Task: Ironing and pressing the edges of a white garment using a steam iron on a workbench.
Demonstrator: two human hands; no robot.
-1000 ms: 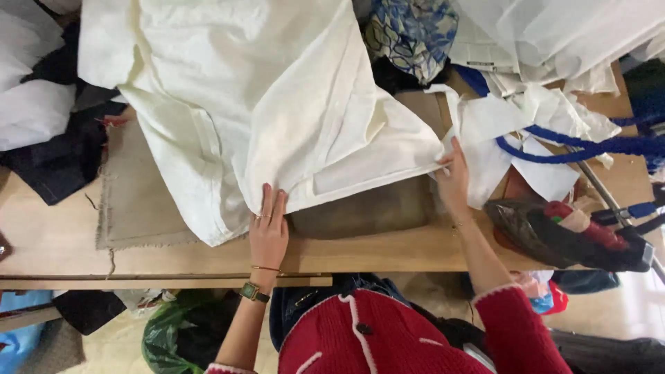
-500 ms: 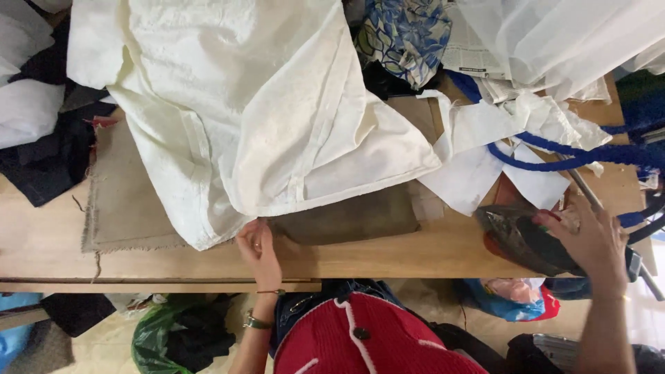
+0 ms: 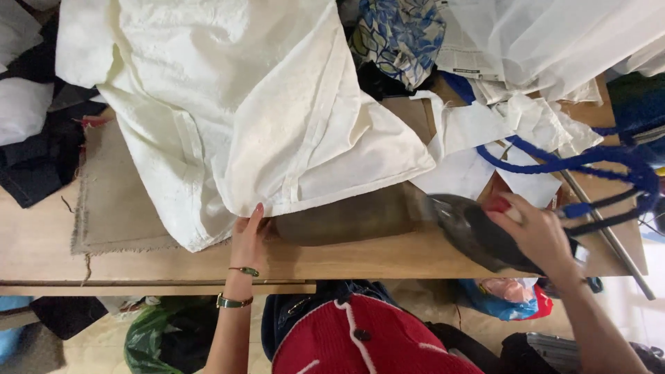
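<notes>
Garment [image 3: 235,111] lies on table [image 3: 360,260], iron [image 3: 478,232] right.

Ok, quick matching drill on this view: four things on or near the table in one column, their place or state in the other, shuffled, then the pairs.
Things:
1. cream cloth
2. iron
3. green bag
4. blue-patterned fabric

Places or states:
A. under the table edge, on the floor
B. bunched at the table's far side
C. gripped by the right hand
D. its lower edge pinned by the left hand

Pairs: 1-D, 2-C, 3-A, 4-B
</notes>
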